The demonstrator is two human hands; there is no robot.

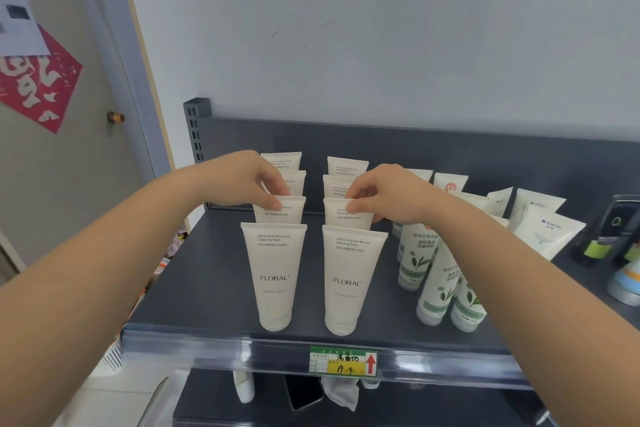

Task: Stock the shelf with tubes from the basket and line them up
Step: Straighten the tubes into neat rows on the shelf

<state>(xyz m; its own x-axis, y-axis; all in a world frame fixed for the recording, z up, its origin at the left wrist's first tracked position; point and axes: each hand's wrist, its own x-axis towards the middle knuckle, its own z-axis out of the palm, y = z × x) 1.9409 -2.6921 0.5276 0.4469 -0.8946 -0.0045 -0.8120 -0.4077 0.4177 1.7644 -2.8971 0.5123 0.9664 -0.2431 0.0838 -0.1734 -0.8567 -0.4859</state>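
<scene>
Now both hands, left hand (258, 180) and right hand (384, 194), pinch second-row tubes (280, 213).

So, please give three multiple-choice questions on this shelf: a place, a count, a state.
1. Where do the green-leaf tubes stand from the FLORAL rows? A left; B right; C behind.
2. How many tubes has the left row? A two; B four; C six.
3. What do the left hand and right hand do? A hang idle; B lie flat; C pinch tubes.
Key: 1 B, they stand right of both rows. 2 B, four tops show in line. 3 C, fingers pinch the second left tube and second right tube from the front.
</scene>
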